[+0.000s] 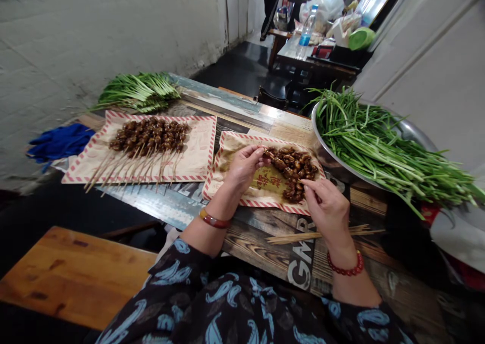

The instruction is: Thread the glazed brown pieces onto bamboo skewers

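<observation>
My left hand (245,168) is closed in a pinch on a small brown, glossy piece of food at the left end of a row of such pieces. My right hand (329,202) pinches a thin bamboo skewer, whose end shows at the fingertips. Both hands are over a red-striped paper sheet (252,200) bearing a heap of loose brown food pieces (297,164). Below the right hand lies a bundle of bare bamboo skewers (291,238). To the left, finished-looking skewers of brown food (149,137) are laid side by side on a second striped paper sheet (200,152).
A metal bowl (318,132) heaped with green chives (382,142) stands at the right. More cut greens (138,92) lie at the table's far left, near a blue cloth or glove (60,143). A wooden bench (76,278) is at lower left. Behind is another table with a bottle (307,28).
</observation>
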`<state>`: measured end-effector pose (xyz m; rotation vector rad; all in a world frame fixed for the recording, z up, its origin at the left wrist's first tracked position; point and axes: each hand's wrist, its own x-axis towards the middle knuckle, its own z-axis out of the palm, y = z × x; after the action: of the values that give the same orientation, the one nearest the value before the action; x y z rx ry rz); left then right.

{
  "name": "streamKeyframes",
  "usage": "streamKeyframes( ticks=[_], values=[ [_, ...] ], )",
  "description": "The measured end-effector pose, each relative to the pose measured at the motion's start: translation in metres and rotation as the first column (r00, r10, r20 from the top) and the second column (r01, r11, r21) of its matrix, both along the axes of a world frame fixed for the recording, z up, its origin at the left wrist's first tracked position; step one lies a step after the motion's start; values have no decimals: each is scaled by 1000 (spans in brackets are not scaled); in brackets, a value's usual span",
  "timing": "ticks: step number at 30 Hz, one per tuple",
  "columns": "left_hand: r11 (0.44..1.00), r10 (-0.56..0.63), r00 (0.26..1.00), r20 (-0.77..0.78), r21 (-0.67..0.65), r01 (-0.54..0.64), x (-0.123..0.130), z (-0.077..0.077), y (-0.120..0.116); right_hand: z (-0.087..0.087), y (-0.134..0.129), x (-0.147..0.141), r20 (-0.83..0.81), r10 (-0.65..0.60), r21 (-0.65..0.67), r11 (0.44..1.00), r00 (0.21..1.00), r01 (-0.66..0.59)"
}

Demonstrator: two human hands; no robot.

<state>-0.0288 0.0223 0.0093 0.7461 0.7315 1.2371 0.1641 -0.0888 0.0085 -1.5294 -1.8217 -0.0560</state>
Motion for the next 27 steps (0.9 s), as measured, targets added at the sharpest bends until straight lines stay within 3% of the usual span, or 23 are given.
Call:
streamKeyframes(
  ticks=[5, 14, 23, 27],
  values=[
    [998, 13, 998, -66, 59, -9, 1, 0, -2, 1, -1, -1, 28, -11, -20, 1000, 1000, 12],
    [993, 26, 992, -127, 119, -10, 3, -3, -3, -6, 4, -8, -110, 29, -7, 1000, 994, -30],
    [985, -127, 984, 121, -100, 140, 1, 1, -2, -12, 8, -9, -180, 42, 11, 999, 983, -41],
    [971, -206, 975, 81, -107, 214, 8, -4, -8, -13, 9, -10, -234, -12, -14, 1000, 972, 9]
  ],
)
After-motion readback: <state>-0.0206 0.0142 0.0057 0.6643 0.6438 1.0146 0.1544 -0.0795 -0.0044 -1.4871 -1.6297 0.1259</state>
